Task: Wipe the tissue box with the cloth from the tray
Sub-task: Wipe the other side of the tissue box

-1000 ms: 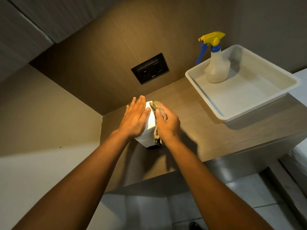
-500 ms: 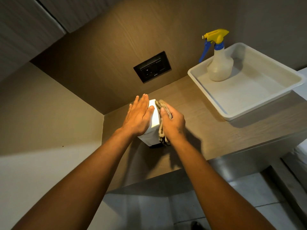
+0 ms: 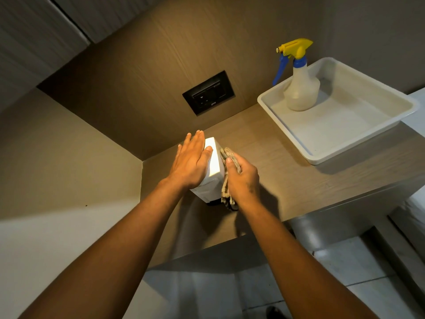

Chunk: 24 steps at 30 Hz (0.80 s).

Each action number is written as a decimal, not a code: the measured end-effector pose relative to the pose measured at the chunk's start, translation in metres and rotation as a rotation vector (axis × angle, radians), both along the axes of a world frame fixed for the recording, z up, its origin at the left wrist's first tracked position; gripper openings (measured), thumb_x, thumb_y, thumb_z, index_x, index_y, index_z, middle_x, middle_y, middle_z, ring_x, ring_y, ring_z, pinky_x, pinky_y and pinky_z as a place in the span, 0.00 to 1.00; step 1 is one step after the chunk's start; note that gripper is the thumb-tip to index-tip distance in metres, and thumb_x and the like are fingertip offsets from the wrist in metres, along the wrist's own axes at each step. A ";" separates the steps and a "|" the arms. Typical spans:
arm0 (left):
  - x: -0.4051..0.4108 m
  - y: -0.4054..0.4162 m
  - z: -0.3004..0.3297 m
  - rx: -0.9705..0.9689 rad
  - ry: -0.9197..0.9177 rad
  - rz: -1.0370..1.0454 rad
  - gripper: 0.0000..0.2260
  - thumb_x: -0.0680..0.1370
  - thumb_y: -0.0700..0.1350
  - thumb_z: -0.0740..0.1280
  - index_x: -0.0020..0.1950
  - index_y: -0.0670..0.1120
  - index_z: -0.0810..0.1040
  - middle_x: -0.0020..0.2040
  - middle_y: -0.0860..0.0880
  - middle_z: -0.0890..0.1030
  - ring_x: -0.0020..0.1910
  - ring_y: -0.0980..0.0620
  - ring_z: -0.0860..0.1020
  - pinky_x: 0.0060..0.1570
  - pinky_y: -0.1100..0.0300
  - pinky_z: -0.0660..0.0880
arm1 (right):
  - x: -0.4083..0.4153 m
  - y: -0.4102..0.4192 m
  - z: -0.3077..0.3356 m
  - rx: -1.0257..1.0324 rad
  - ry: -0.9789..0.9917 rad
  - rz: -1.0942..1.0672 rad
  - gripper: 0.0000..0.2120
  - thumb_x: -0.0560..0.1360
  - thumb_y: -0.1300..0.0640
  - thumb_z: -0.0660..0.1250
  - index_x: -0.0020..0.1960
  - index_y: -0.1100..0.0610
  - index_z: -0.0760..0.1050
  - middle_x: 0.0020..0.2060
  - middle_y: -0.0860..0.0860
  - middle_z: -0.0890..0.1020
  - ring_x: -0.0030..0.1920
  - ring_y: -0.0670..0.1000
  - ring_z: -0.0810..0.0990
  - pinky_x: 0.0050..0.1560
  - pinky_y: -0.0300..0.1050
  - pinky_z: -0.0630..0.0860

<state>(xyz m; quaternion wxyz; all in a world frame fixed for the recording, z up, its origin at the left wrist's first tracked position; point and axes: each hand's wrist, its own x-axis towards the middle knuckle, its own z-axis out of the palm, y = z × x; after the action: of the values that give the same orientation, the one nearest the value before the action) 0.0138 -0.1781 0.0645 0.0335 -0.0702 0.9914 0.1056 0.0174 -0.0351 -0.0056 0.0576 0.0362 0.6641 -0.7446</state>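
A white tissue box (image 3: 214,163) stands on the wooden shelf near the corner. My left hand (image 3: 190,162) lies flat on its top and left side, fingers straight, steadying it. My right hand (image 3: 241,180) presses a beige patterned cloth (image 3: 226,192) against the box's right side; the cloth hangs down past the box's lower edge. The white tray (image 3: 322,155) sits to the right on the same shelf, apart from both hands. Most of the box's left side is hidden under my left hand.
A spray bottle (image 3: 301,88) with a yellow and blue trigger stands in the tray's back left corner. A black wall socket (image 3: 208,92) sits on the back panel above the box. The shelf (image 3: 287,180) ends at a front edge, tiled floor below.
My right hand with the cloth has slid a little toward me along the box's right side, uncovering more of the box's top. My left hand stays flat on the box.
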 end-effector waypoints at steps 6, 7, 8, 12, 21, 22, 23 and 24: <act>0.002 0.003 0.003 -0.008 -0.015 0.003 0.29 0.85 0.60 0.44 0.83 0.49 0.46 0.84 0.51 0.47 0.81 0.52 0.42 0.76 0.50 0.38 | -0.049 -0.007 0.022 -0.004 -0.057 0.111 0.15 0.79 0.51 0.62 0.65 0.51 0.75 0.56 0.47 0.81 0.53 0.46 0.78 0.50 0.41 0.76; 0.002 0.003 0.004 -0.006 -0.014 0.004 0.29 0.85 0.60 0.44 0.83 0.49 0.46 0.84 0.51 0.47 0.81 0.52 0.42 0.76 0.50 0.38 | -0.055 -0.008 0.016 -0.002 -0.105 0.131 0.15 0.79 0.52 0.62 0.65 0.50 0.75 0.56 0.48 0.81 0.53 0.48 0.78 0.50 0.42 0.76; 0.002 0.003 0.004 -0.004 -0.012 0.005 0.29 0.85 0.60 0.44 0.83 0.49 0.46 0.84 0.51 0.47 0.81 0.52 0.42 0.76 0.50 0.38 | -0.058 -0.007 0.009 0.003 -0.153 0.139 0.15 0.79 0.52 0.62 0.65 0.50 0.75 0.55 0.49 0.81 0.52 0.49 0.78 0.48 0.42 0.76; 0.002 0.003 0.004 -0.002 -0.002 0.008 0.29 0.84 0.60 0.44 0.83 0.50 0.47 0.84 0.52 0.47 0.81 0.52 0.42 0.76 0.49 0.39 | -0.040 0.002 -0.011 0.008 -0.218 0.093 0.16 0.78 0.51 0.63 0.65 0.51 0.75 0.54 0.49 0.82 0.45 0.44 0.77 0.36 0.33 0.72; 0.002 0.004 0.005 0.014 0.000 0.006 0.31 0.83 0.60 0.44 0.83 0.48 0.47 0.84 0.51 0.48 0.82 0.51 0.43 0.77 0.49 0.40 | -0.017 -0.001 0.018 -0.019 0.037 0.039 0.17 0.79 0.51 0.63 0.66 0.51 0.74 0.58 0.46 0.80 0.55 0.43 0.77 0.50 0.38 0.77; 0.002 0.005 0.005 0.010 -0.001 0.006 0.30 0.83 0.60 0.44 0.83 0.48 0.47 0.84 0.51 0.48 0.82 0.51 0.43 0.77 0.49 0.40 | -0.026 -0.002 0.022 -0.014 0.026 0.063 0.17 0.79 0.51 0.63 0.66 0.51 0.74 0.58 0.47 0.81 0.55 0.45 0.78 0.51 0.41 0.78; 0.002 0.005 0.005 0.007 -0.001 0.008 0.30 0.84 0.59 0.44 0.83 0.48 0.47 0.84 0.51 0.48 0.82 0.52 0.43 0.77 0.50 0.40 | -0.034 -0.003 0.024 -0.007 0.006 0.091 0.16 0.79 0.51 0.62 0.66 0.51 0.74 0.58 0.47 0.81 0.54 0.46 0.78 0.50 0.42 0.78; 0.002 0.005 0.005 0.006 0.001 0.009 0.29 0.85 0.59 0.45 0.83 0.48 0.47 0.84 0.51 0.48 0.82 0.52 0.43 0.76 0.50 0.40 | -0.042 -0.004 0.024 -0.005 -0.020 0.121 0.16 0.79 0.51 0.62 0.66 0.50 0.75 0.57 0.47 0.81 0.54 0.47 0.78 0.50 0.42 0.78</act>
<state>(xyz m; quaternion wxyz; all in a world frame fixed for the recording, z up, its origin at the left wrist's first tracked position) 0.0158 -0.1735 0.0692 0.0327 -0.0743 0.9907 0.1088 -0.0250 -0.0389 0.0187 0.1093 0.0033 0.6627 -0.7409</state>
